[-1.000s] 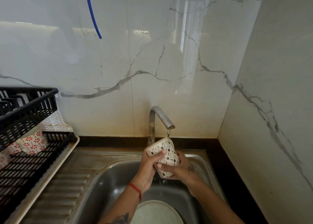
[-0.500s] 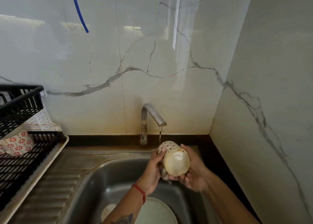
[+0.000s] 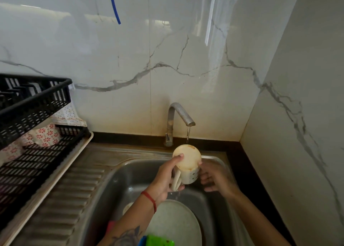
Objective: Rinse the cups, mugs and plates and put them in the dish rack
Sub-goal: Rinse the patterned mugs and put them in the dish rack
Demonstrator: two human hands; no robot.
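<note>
A cream patterned mug (image 3: pixel 188 164) is held upside down under the tap (image 3: pixel 178 115), its bare base turned up toward me. My left hand (image 3: pixel 165 178) grips it by the handle side, thumb on the base. My right hand (image 3: pixel 214 178) is off the mug just to its right, fingers relaxed and blurred. Water trickles from the spout past the mug. A speckled plate (image 3: pixel 175 223) lies in the steel sink (image 3: pixel 128 177) below. The black dish rack (image 3: pixel 35 152) stands at the left, holding red-flowered cups (image 3: pixel 46 136).
A ribbed steel drainboard (image 3: pixel 74 195) lies between sink and rack. A green and blue object (image 3: pixel 158 241) and something red (image 3: pixel 110 226) sit at the sink's near edge. A marble wall closes in the right side.
The mug has been turned from base toward me to base up. My right hand has let go of it and drawn away to the right; my left hand keeps hold.
</note>
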